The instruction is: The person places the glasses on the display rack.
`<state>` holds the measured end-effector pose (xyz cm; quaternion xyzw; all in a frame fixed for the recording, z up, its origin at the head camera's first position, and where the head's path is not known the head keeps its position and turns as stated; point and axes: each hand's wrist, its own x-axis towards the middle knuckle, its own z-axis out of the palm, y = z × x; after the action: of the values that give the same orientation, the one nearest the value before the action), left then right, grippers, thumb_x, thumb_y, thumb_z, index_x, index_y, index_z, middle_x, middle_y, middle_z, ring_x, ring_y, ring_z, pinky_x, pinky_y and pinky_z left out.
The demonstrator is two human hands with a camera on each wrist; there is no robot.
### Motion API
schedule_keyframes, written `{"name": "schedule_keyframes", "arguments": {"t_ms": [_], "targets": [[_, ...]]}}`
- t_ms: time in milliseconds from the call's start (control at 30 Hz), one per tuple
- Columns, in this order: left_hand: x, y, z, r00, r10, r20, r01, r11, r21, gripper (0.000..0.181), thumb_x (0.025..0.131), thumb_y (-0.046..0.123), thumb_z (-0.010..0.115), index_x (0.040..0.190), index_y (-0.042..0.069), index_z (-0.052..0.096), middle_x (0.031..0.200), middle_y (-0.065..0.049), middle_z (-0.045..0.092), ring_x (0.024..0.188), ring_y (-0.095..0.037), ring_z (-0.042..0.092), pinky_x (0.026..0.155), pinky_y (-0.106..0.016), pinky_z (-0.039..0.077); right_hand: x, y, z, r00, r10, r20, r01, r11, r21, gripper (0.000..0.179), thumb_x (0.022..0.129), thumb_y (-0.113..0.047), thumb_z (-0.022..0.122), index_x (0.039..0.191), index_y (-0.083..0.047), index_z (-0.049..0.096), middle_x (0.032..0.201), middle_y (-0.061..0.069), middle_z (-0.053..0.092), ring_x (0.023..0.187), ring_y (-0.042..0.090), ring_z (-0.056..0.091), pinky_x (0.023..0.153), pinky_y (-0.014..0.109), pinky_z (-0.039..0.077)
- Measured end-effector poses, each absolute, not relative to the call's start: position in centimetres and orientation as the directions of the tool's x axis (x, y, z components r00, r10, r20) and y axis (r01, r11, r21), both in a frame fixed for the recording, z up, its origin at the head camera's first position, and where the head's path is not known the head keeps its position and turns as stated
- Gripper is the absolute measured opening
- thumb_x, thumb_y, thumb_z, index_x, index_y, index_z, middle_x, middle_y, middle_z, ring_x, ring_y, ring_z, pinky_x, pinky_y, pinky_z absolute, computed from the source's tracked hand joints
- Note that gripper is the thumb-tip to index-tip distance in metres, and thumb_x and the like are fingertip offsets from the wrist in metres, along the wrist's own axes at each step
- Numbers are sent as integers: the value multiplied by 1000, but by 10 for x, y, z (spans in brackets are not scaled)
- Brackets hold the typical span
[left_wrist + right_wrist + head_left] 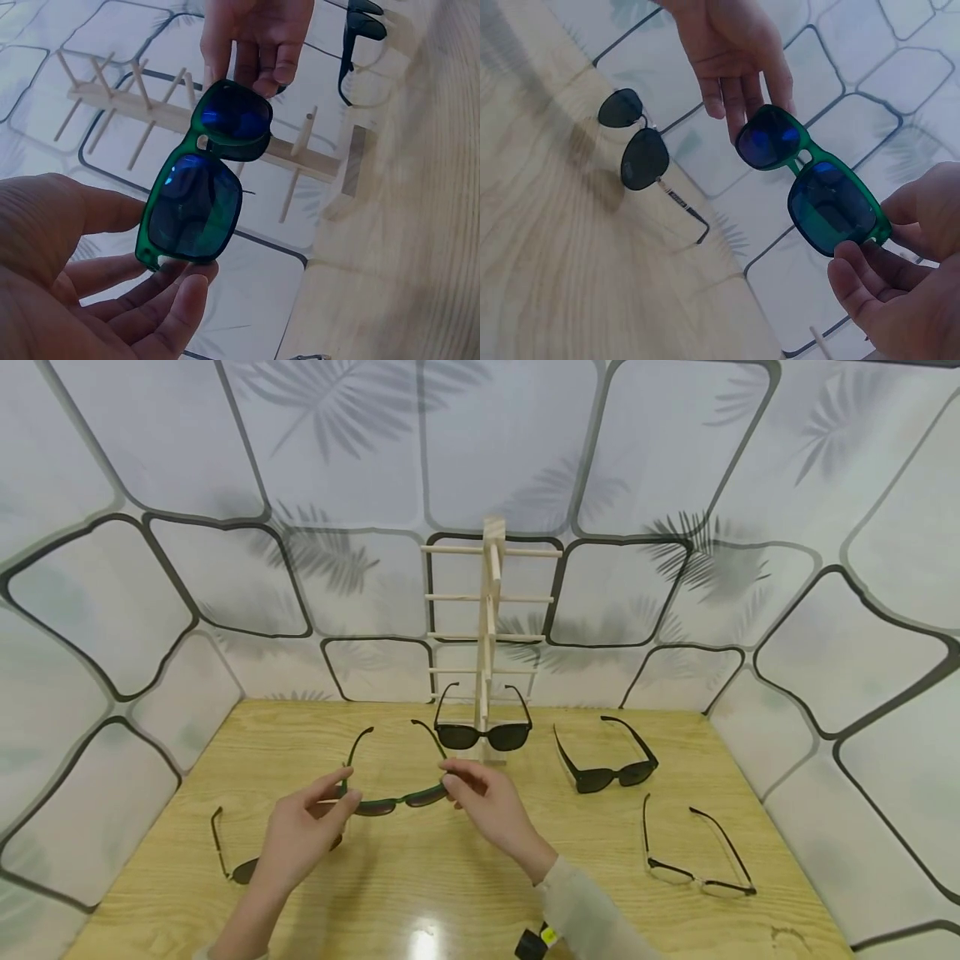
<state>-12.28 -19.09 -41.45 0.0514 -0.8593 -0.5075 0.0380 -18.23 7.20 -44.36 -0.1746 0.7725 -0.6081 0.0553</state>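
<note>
Green-framed sunglasses (397,803) with dark lenses are held above the table by both hands, temples extended toward the back. My left hand (303,827) pinches their left end between thumb and fingers, while my right hand (487,806) pinches the right end. Blue and green reflections show on the lenses (196,206) in the left wrist view. From the right wrist camera the same sunglasses (832,208) have a hand at each end. Beneath my left hand, another pair of dark sunglasses (244,871) lies on the table, partly hidden.
A wooden glasses rack (487,610) with several crossbars stands at the back. Black sunglasses (508,737) sit at its foot; whether a bar carries them I cannot tell. Other black sunglasses (596,779) and clear-lens glasses (675,870) lie right. A black object (531,945) is near the front edge.
</note>
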Motion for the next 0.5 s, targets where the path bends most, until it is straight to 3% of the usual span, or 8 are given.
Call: {"name": "schedule_keyframes", "arguments": {"t_ms": [233,500], "targets": [[-124,-190,-408,-990,-78,113,70,427,902,48,104,27,70,148,11,62,127,-18,72,92,2,71,69,-26,60,-180,78,-426,-934,-309,181,-245,184,-952,31,108,-22,63,136,-12,71,106,15,74,85,8,67,79,25,59],[-129,-188,-401,-986,-42,162,133,386,913,49,103,25,71,149,11,61,124,-16,73,89,1,72,68,-28,58,-179,83,-411,-928,-285,239,-293,163,-942,30,108,-21,64,134,-10,72,102,16,74,83,8,66,77,25,59]]}}
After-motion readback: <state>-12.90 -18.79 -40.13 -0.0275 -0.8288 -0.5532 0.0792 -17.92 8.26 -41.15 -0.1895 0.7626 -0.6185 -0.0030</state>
